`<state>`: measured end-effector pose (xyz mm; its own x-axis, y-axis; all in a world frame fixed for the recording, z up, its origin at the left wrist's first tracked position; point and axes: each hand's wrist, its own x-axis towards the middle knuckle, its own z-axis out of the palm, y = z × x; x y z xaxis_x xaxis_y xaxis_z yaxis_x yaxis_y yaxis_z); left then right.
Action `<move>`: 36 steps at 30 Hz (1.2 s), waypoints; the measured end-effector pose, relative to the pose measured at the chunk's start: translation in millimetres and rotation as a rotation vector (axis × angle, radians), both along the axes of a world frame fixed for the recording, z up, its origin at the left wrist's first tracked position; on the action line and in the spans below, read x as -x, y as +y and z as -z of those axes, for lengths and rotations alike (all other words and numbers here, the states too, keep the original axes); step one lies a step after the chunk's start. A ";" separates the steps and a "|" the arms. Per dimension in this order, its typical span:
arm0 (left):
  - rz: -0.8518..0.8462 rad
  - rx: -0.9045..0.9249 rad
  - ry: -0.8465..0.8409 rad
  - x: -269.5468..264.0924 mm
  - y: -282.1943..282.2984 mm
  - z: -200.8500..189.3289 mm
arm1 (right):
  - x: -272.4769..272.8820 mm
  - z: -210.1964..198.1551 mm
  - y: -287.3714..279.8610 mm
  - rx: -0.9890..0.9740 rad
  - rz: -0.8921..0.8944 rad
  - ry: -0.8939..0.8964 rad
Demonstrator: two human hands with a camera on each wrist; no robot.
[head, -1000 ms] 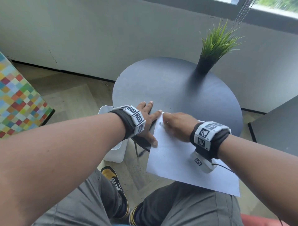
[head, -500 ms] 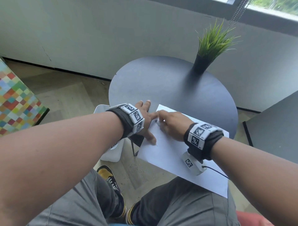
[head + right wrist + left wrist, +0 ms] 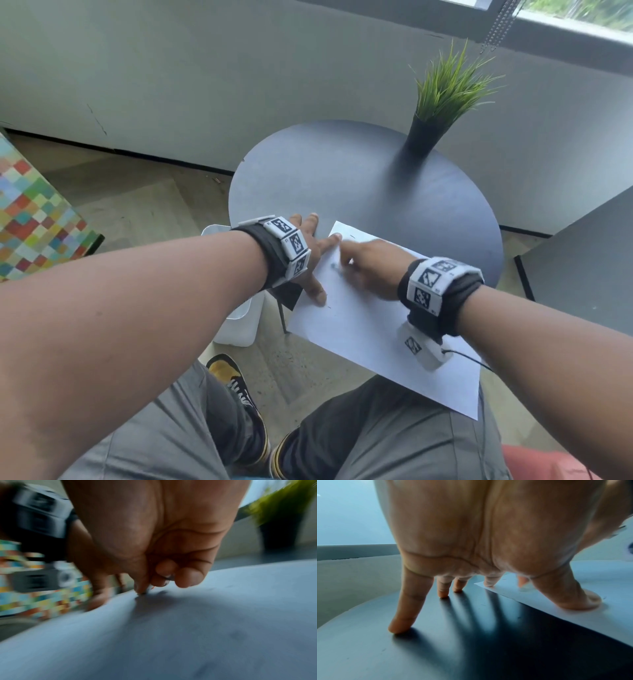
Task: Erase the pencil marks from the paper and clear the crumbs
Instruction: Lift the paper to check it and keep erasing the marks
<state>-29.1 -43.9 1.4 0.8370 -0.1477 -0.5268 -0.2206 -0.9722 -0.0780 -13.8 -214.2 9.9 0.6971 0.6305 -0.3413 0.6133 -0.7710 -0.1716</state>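
A white paper [image 3: 376, 335] lies on the round dark table [image 3: 342, 178], its near part hanging over the edge above my lap. My left hand [image 3: 317, 263] is spread flat. Its index finger and thumb [image 3: 583, 601] press the paper's left edge, and the other fingers rest on the tabletop. My right hand [image 3: 370, 267] is blurred, curled over the paper's far left corner. Its fingertips [image 3: 143, 590] pinch a small eraser, mostly hidden, against the sheet [image 3: 171, 642]. A short pencil dash [image 3: 352, 236] and a grey smudge [image 3: 334, 265] show near that corner.
A potted grass plant [image 3: 445, 89] stands at the table's far right. A white bin [image 3: 239, 325] sits on the floor under the table's left edge. A colourful checkered block [image 3: 34, 219] is at the far left, and another dark table [image 3: 589, 260] at the right.
My right hand has slid a little back from the paper's far left corner, which now shows, and it is motion-blurred. The left hand stays pressed on the paper's edge.
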 end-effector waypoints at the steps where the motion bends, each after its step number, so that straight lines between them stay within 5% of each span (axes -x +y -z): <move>1: 0.003 -0.003 -0.001 -0.8 0.1 0.1 | -8.7 -0.6 -2.8 0.000 0.096 -0.027; 3: 0.006 -0.010 0.001 -3.0 0.5 1.0 | -11.5 0.2 -2.9 -0.012 0.136 -0.076; 8: 0.016 -0.012 -0.004 -6.3 0.9 1.8 | 15.8 6.5 0.0 -0.002 -0.138 0.066; 14: -0.004 -0.017 0.010 -10.7 -2.7 2.0 | -22.3 10.8 -18.8 -0.099 0.336 0.045; 19: -0.050 0.024 -0.007 -2.5 -4.1 7.9 | -15.0 7.7 -12.1 -0.060 0.286 -0.023; 25: -0.033 -0.001 -0.028 -0.3 -6.8 9.5 | 23.1 7.0 -4.6 -0.039 -0.149 0.017; 29: -0.037 0.006 -0.027 -1.5 -6.7 10.3 | -5.5 4.0 -11.8 -0.039 0.122 -0.076; 34: -0.042 0.010 -0.018 -1.1 -5.6 10.1 | 12.0 14.5 5.5 -0.077 -0.049 -0.025; 36: -0.033 0.011 -0.029 -1.4 -4.5 11.2 | -3.0 11.0 6.8 -0.063 0.068 -0.043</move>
<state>-27.7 -48.4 -9.8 0.8565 -0.1256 -0.5007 -0.1862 -0.9798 -0.0727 -10.8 -207.4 -1.1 0.7525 0.6004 -0.2707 0.5676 -0.7997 -0.1958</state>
